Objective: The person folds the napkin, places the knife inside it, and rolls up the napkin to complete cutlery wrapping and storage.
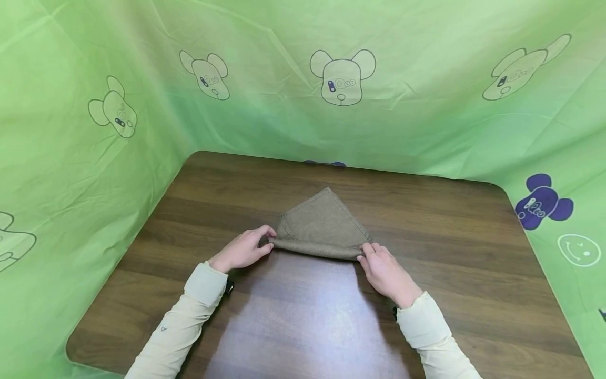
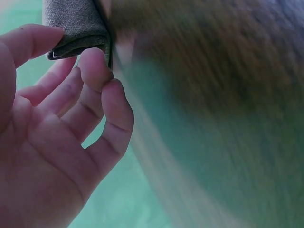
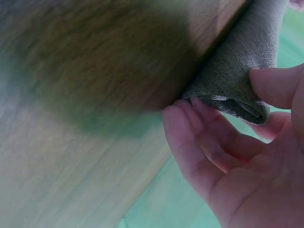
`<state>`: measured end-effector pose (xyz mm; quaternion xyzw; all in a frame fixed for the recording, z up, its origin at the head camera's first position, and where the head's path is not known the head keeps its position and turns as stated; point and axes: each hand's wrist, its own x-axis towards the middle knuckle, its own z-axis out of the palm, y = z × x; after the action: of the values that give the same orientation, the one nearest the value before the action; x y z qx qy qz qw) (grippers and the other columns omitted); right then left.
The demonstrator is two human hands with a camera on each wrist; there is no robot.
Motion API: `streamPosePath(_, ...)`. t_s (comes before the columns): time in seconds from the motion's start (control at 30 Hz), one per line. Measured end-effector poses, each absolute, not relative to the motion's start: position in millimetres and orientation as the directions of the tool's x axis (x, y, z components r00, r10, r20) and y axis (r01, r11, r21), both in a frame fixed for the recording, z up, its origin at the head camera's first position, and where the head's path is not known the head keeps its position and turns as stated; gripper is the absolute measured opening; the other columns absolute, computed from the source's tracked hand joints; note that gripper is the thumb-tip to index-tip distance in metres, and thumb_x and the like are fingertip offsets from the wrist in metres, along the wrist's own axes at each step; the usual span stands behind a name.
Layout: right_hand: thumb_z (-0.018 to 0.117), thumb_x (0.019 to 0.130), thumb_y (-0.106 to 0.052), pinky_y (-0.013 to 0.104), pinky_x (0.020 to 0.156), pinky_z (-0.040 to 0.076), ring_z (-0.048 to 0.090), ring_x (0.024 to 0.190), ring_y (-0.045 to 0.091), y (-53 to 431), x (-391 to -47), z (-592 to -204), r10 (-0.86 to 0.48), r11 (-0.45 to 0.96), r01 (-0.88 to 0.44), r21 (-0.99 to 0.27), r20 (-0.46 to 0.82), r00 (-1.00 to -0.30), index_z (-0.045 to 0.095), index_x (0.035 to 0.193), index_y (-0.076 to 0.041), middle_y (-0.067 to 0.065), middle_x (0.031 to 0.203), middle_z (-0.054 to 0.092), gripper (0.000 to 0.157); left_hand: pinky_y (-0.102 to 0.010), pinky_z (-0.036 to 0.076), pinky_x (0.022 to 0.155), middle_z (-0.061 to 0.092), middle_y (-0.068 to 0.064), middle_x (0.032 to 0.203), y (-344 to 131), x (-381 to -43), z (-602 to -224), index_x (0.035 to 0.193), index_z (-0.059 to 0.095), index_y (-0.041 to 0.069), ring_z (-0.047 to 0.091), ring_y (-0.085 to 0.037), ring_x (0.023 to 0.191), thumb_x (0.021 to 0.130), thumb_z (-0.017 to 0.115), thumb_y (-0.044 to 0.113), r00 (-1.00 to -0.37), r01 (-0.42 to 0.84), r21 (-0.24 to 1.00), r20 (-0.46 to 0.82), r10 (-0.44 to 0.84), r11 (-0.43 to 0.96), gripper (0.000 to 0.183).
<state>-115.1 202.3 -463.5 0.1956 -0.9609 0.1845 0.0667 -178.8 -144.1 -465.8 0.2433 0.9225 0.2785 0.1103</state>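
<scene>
A grey-brown cloth (image 1: 322,218) lies on the table, its far part a flat triangle pointing away from me with stitched edges. Along its near side the fabric is rolled into a thick band (image 1: 316,248). My left hand (image 1: 243,248) pinches the band's left end. In the left wrist view, the thumb lies over the layered cloth end (image 2: 78,28), with fingertips beneath it. At the opposite end my right hand (image 1: 385,271) grips the band between thumb and fingers. The right wrist view shows the coiled layers of the roll's end (image 3: 237,102) right at the fingertips.
The wooden table (image 1: 450,252) has rounded corners and a bright reflection in front of the cloth. Green curtains (image 1: 274,105) printed with bear heads hang around its back and sides.
</scene>
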Motion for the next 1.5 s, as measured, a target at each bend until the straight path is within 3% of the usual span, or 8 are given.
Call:
streamPosePath(0.4, 0.059, 0.093, -0.005, 0.046, 0.071, 0.048, 0.058, 0.075, 0.034, 202.7, -117.8, -466.0, -0.337, 0.842, -0.399, -0.363, 0.223, -0.915, 0.05, 0.09, 0.0, 0.01, 0.075, 0.053, 0.01, -0.041, 0.047, 0.09, 0.065, -0.008, 0.114, -144.5, -182.8, -464.8, 0.121, 0.056, 0.008, 0.062, -0.023, 0.104, 0.097, 0.054, 0.019, -0.848, 0.382, 0.614, -0.064, 0.526, 0.691, 0.026)
streamPosePath(0.87, 0.054, 0.097, -0.01, 0.046, 0.075, 0.05, 0.063, 0.083, 0.033, 203.4, -125.9, -466.0, -0.295, 0.852, -0.336, -0.401, 0.161, -0.942, 0.053, 0.105, 0.001, 0.013, 0.085, 0.062, 0.014, -0.042, 0.048, 0.09, 0.067, -0.01, 0.11, -140.2, -187.9, -462.4, 0.121, 0.055, 0.006, 0.063, -0.025, 0.103, 0.098, 0.05, 0.019, -0.867, 0.338, 0.63, -0.081, 0.492, 0.699, 0.027)
streamPosePath(1.13, 0.051, 0.099, -0.015, 0.051, 0.079, 0.051, 0.066, 0.091, 0.039, 203.0, -127.2, -467.1, -0.246, 0.865, -0.277, -0.418, 0.127, -0.961, 0.052, 0.114, 0.003, 0.022, 0.098, 0.067, 0.023, -0.04, 0.049, 0.088, 0.069, -0.009, 0.104, -134.3, -189.6, -462.3, 0.119, 0.056, 0.006, 0.065, -0.022, 0.097, 0.097, 0.05, 0.019, -0.894, 0.29, 0.621, -0.097, 0.438, 0.728, 0.027)
streamPosePath(1.37, 0.048, 0.101, -0.023, 0.056, 0.073, 0.049, 0.065, 0.087, 0.045, 202.9, -130.9, -467.7, -0.188, 0.891, -0.203, -0.407, 0.076, -0.979, 0.048, 0.117, 0.003, 0.026, 0.099, 0.068, 0.03, -0.037, 0.049, 0.082, 0.069, -0.004, 0.097, -128.5, -190.7, -460.6, 0.118, 0.057, 0.009, 0.064, -0.018, 0.088, 0.095, 0.05, 0.022, -0.916, 0.244, 0.611, -0.111, 0.386, 0.753, 0.027)
streamPosePath(1.5, 0.048, 0.101, -0.026, 0.056, 0.064, 0.048, 0.065, 0.077, 0.046, 202.5, -132.7, -467.1, -0.153, 0.901, -0.163, -0.401, 0.059, -0.987, 0.047, 0.115, 0.002, 0.026, 0.09, 0.067, 0.031, -0.037, 0.05, 0.081, 0.069, -0.005, 0.096, -125.5, -193.1, -461.7, 0.118, 0.058, 0.009, 0.064, -0.018, 0.088, 0.096, 0.051, 0.024, -0.926, 0.209, 0.612, -0.128, 0.356, 0.763, 0.028)
